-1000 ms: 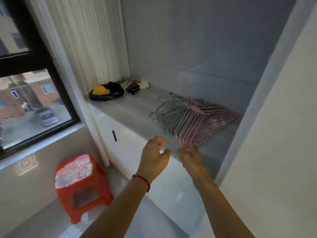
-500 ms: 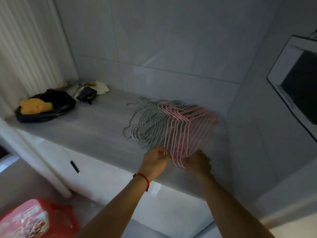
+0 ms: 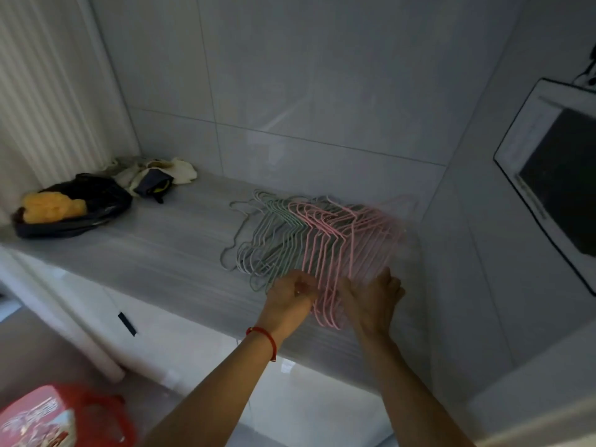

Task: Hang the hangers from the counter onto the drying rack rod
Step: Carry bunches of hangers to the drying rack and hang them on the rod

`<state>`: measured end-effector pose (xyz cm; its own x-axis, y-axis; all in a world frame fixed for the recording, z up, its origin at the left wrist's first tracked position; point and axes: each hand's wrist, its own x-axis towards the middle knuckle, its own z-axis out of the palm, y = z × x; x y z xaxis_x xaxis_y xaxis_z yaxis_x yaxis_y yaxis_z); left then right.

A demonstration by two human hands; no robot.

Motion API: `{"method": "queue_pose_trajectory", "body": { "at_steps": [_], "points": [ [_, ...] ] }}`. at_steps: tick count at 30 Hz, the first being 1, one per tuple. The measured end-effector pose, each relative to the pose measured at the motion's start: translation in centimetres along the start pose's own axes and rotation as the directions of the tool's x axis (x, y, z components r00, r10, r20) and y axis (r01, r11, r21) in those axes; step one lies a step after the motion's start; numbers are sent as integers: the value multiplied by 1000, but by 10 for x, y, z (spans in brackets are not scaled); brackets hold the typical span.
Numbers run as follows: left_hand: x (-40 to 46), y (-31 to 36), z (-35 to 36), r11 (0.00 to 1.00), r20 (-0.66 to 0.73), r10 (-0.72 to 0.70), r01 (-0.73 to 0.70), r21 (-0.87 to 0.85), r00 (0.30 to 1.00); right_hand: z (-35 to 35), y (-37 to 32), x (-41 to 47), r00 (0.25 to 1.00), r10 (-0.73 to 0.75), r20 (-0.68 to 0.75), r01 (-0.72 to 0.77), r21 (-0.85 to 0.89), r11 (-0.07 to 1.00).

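Where hangers (image 3: 325, 240) lie, both hands.

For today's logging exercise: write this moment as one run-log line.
stage: gathering | left hand: pinching pink hangers | right hand: on same hangers | hangers: on counter | rod: unseen

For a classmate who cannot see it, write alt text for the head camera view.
Both hands reach into a fanned pile of pink hangers and green hangers lying on a grey counter: the left hand pinches a pink one, the right hand rests on them. A black bag sits far left.
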<state>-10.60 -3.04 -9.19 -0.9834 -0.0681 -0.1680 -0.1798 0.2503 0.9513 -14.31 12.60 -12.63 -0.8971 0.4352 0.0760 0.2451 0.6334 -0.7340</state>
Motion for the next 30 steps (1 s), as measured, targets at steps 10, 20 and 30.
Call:
{"method": "queue_pose_trajectory", "body": {
  "at_steps": [10,20,30],
  "points": [
    [-83,33,30,820,-26,-122,86,-566,992,-66,-15,-91,746,-496,444,109,654,749],
    [-287,-15,37,668,-445,-367,-101,-737,816,-121,27,-221,171,-787,593,395,690,606],
    [-491,-42,56,611,-655,-613,-261,-748,443,-151,47,-354,-250,-618,745,-68,624,779]
  ]
}}
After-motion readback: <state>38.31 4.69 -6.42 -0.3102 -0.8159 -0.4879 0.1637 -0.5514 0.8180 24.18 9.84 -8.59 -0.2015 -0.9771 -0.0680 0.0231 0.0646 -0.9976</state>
